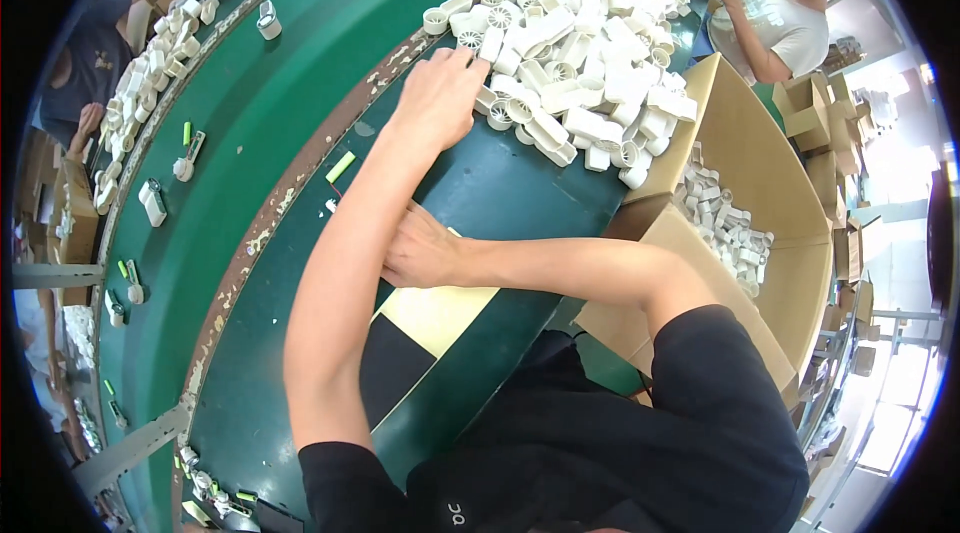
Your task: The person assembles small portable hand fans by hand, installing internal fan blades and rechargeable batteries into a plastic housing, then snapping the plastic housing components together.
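My left hand [440,98] reaches out to the near edge of a heap of white plastic housings [570,43], its fingers bent around one housing there. Under my left forearm, my right hand [425,248] is closed low over a yellow sheet [440,318]. Its fingertips are behind the forearm, so what they hold is hidden. Just beyond the forearm lie a green cylindrical battery [341,167] and a small white connector [331,205] with a thin red wire leading toward my right hand.
A green conveyor belt [235,113] curves past on the left, carrying small white devices [152,202] and green batteries. An open cardboard box [770,163] with white parts stands at my right. Co-workers sit across the belt and at the far right. A black pad [395,368] lies near me.
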`<state>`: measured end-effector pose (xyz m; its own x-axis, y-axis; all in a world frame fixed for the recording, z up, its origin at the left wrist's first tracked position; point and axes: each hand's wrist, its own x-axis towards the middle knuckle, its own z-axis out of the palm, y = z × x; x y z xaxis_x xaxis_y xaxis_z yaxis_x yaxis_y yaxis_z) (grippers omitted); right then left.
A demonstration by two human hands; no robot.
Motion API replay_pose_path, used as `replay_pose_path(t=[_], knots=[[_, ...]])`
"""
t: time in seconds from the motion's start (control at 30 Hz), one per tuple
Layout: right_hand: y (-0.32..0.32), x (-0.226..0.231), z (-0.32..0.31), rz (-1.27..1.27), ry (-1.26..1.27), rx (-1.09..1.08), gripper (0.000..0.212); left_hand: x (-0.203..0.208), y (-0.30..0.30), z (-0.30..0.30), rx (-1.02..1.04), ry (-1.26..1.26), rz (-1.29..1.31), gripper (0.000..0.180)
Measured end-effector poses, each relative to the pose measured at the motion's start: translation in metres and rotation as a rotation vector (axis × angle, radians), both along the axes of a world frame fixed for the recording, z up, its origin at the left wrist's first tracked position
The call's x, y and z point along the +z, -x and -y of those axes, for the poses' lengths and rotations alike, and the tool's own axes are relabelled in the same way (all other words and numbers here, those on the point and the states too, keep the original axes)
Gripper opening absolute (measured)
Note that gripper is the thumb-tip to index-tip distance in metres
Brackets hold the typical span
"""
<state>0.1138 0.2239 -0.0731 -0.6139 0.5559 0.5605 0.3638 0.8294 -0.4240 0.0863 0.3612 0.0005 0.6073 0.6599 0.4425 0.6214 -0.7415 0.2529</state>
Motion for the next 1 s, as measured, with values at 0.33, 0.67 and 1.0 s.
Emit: replay_pose_path(t=[0.33, 0.67, 1.0], knots=[[0.008, 0.003, -0.002, -0.107, -0.08, 0.013, 0.04, 0.013, 0.028, 0.04, 0.041, 0.17, -0.134, 0.024], [-0.026, 0.029, -0.025, -0.141, 0.629, -0.28, 0.035, 0.065, 0.194, 0.237, 0.286, 0.569, 1.273, 0.046], [-0.037, 0.074, -0.033, -0.058, 0.824, -0.068, 0.035, -0.017, 0.155, 0.33, 0.413, 0.831, 1.828, 0.033]])
